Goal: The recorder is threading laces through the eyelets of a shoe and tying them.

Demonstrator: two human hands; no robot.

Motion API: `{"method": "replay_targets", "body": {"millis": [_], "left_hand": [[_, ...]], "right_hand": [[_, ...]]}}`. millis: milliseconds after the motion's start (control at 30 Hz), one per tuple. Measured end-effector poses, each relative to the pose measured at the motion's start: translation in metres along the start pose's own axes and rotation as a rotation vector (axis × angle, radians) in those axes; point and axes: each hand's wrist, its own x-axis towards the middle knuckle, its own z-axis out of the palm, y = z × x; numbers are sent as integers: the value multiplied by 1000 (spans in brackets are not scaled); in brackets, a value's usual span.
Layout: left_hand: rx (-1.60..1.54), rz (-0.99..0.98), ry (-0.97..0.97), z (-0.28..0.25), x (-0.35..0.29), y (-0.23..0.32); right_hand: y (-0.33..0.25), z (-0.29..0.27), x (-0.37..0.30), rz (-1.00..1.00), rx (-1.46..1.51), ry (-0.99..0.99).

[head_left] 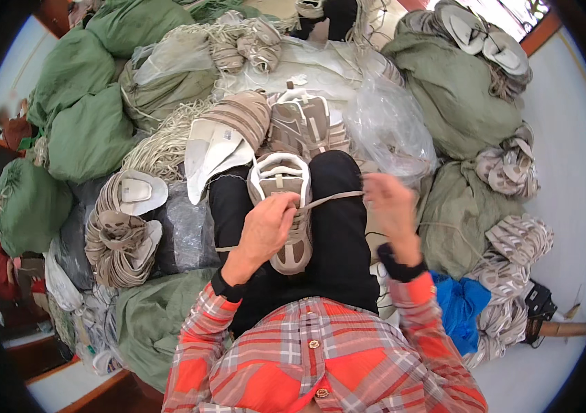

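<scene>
A beige and brown sneaker upper (291, 256) with a white-lined collar lies between my black-clad thighs, its toe toward me. A flat beige shoelace (334, 198) runs taut from its eyelet area across to the right. My left hand (269, 226) is closed at the upper's eyelets, its fingertips pinching the lace close to where it leaves the upper. Above my right thigh, my right hand (392, 206) is closed on the lace's other end; its fingers are slightly blurred. Just beyond my knees sit another similar upper (300, 120) and a stack of nested uppers (238, 117).
Green cloth sacks (90, 134) crowd the left, and an olive sack (454, 96) stands at the right. A bundle of loose laces (158, 148) lies left of my knees. Tied bundles of uppers (124, 227) flank both sides. Clear plastic bag (389, 117) and blue bag (458, 306) lie right.
</scene>
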Motion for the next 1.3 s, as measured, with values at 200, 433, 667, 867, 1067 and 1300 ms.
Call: {"method": "replay_targets", "body": {"millis": [200, 433, 667, 867, 1067, 1300], "left_hand": [[224, -223, 35, 17, 6, 9], [-4, -374, 50, 20, 11, 2], [-336, -479, 91, 23, 9, -14], [534, -50, -114, 18, 25, -2], [748, 437, -82, -37, 49, -3], [-75, -365, -171, -88, 31, -24]], "right_hand": [[-31, 58, -5, -377, -513, -131], [-37, 66, 1, -424, -551, -147], [-46, 73, -2, -403, -628, -196], [-37, 80, -3, -254, -345, -154], [-44, 65, -7, -451, -382, -172], [-50, 81, -2, -617, -547, -412]]}}
